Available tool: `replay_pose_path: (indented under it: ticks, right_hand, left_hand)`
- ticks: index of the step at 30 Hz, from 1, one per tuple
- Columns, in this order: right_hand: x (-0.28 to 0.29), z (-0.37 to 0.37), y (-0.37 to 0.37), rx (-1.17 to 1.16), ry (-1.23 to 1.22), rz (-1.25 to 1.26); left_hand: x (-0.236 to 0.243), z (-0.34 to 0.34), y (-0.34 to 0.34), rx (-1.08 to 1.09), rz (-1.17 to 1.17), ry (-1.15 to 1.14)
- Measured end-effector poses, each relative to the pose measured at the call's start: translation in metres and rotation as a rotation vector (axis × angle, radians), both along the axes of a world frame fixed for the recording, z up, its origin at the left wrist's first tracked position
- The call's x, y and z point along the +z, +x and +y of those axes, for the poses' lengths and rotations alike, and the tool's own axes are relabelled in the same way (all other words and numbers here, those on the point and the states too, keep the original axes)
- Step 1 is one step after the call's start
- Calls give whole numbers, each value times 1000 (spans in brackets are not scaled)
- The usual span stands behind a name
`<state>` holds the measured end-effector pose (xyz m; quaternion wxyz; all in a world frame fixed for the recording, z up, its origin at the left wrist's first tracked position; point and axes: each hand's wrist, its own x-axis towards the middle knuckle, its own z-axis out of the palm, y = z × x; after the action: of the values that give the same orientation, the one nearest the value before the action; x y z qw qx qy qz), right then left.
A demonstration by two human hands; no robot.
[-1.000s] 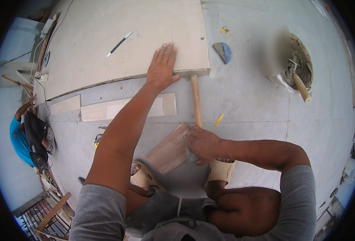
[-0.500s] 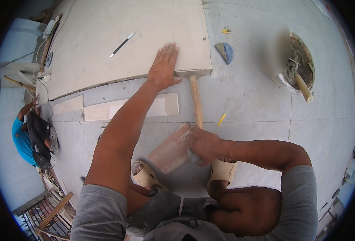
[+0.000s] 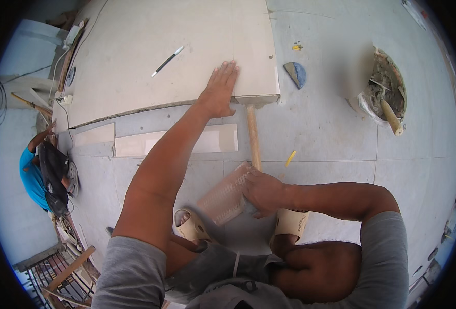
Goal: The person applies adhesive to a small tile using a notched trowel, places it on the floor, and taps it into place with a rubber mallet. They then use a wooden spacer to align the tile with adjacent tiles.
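My left hand (image 3: 218, 92) lies flat with fingers stretched out on a large beige slab (image 3: 135, 62), near its front edge. My right hand (image 3: 265, 191) is closed on the right edge of a tile piece (image 3: 223, 194), whose reddish, ridged back faces up between my feet. A wooden handle (image 3: 252, 135) runs from the slab's front corner down to my right hand; its far end is hidden at the slab edge. Long cut tile strips (image 3: 217, 139) lie on the floor under my left forearm. A black and white marker (image 3: 167, 62) rests on the slab.
A bucket of grey mortar (image 3: 395, 80) with a wooden-handled trowel (image 3: 391, 117) stands at right. A blue-grey half-round piece (image 3: 296, 75) and a yellow stick (image 3: 290, 158) lie on the grey tiled floor (image 3: 331, 139). Another person (image 3: 35, 172) in a blue shirt crouches at far left.
The scene has shifted slightly right and down in the view. My left hand stays on the slab, and my right hand keeps its hold on the tile piece.
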<state>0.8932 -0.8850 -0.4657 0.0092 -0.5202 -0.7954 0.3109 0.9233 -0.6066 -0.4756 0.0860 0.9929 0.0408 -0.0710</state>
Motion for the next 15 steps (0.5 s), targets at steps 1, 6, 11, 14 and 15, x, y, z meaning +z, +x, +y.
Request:
replay_pose_path:
  ticks: [1, 6, 11, 14, 15]
  right_hand:
    - [0, 1, 1, -37, 27, 33]
    - [0, -1, -1, -27, 53, 38]
    - [-3, -7, -6, 16, 37, -62]
    - [-10, -5, 2, -28, 94, -68]
    - [-10, -6, 1, -34, 94, -74]
  left_hand:
    - [0, -1, 0, -3, -7, 6]
    - [2, -1, -2, 7, -3, -20]
    - [2, -2, 1, 19, 29, -15]
    - [2, -1, 1, 6, 2, -30]
    - [2, -2, -1, 2, -1, -37]
